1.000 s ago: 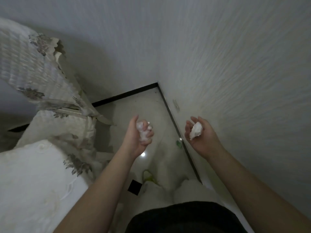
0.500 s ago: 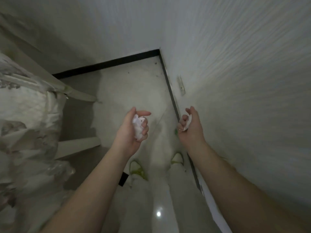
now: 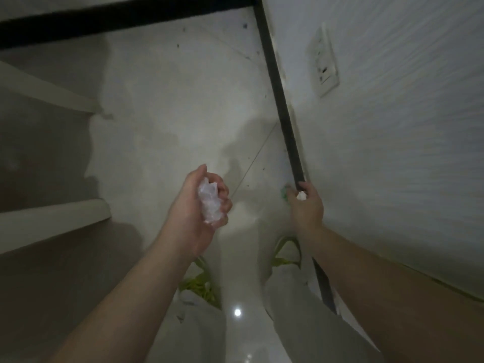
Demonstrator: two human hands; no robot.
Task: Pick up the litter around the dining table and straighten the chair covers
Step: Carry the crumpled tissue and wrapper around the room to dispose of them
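The floor (image 3: 167, 106) filled most of the view, pale and glossy, with a black skirting board (image 3: 281, 100) where it met the white wall (image 3: 392, 153), and a wall socket (image 3: 323, 61) low on that wall. At left, two pale chair legs (image 3: 52, 221) – no chair covers in view, so that half of the task looked not yet done, as far as could be told. The left hand (image 3: 196, 213) was raised above the floor, fingers curled closed around a crumpled wad of clear plastic (image 3: 209, 203). The right hand (image 3: 305, 205) was down at the skirting board, fingers curled in with a small white scrap (image 3: 301, 196) pinched at the fingertips – the grip itself was partly hidden. A small green scrap (image 3: 284, 193) lay on the floor just beside that hand, apparently not yet lifted. Litter pickup seemed partway: two pieces in hand, at least one left.
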